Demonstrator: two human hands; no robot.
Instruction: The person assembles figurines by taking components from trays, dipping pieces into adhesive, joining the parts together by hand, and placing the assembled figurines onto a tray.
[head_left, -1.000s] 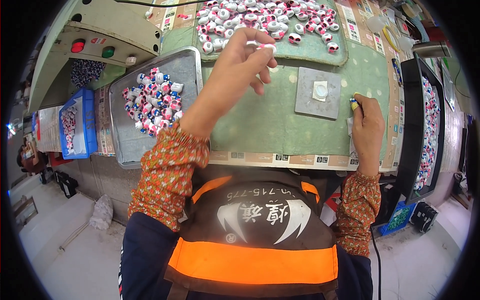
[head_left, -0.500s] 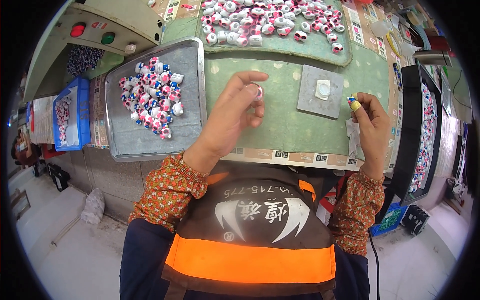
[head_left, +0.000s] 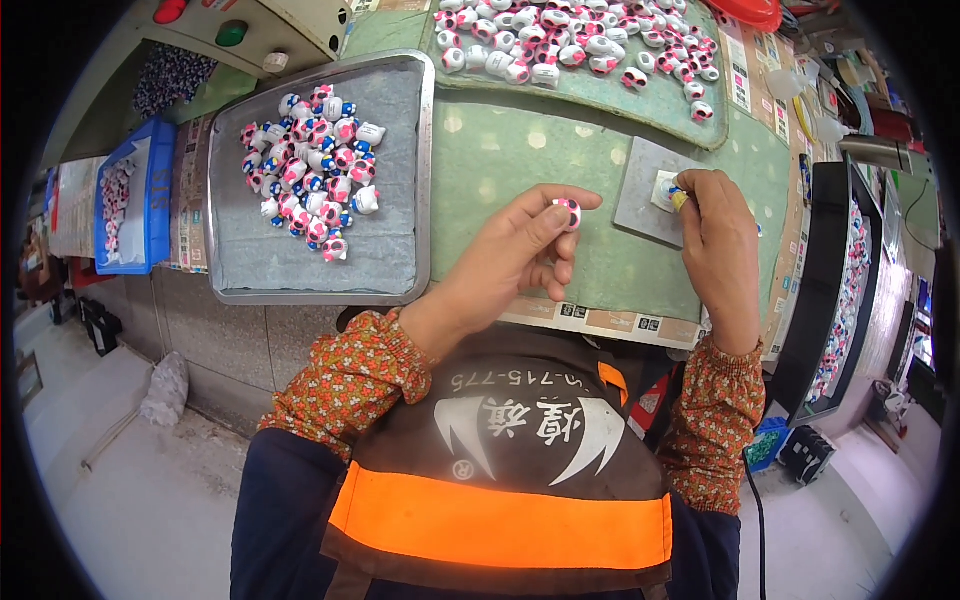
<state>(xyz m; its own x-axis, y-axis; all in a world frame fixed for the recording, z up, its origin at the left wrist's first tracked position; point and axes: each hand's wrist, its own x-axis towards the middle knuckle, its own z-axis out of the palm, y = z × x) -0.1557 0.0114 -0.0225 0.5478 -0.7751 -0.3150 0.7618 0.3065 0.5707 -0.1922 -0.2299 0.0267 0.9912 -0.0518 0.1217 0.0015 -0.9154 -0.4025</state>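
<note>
Between the thumb and forefinger of my left hand [head_left: 500,252] is a small pink-and-white toy figure part [head_left: 570,214], its dark opening facing up. The other left fingers curl loosely below it. My right hand [head_left: 722,250] is closed in a pinch on a tiny blue toy piece [head_left: 674,190], mostly covered by the fingertips. A yellow finger cover [head_left: 680,200] wraps one of its fingertips. The blue piece is at a small white pad [head_left: 660,187] on a square grey plate [head_left: 638,213]; whether it touches the pad, I cannot tell.
A metal tray [head_left: 424,180] on the left holds assembled pink, white and blue figures [head_left: 315,165]. Many pink-and-white parts [head_left: 560,35] lie on a green board [head_left: 610,105] at the back. A black bin [head_left: 805,340] stands right, a blue bin [head_left: 160,200] far left.
My right hand has moved left and slightly up, bringing the blue piece to the white pad. My left hand has shifted right and down, still holding the pink-and-white part. The view has shifted slightly.
</note>
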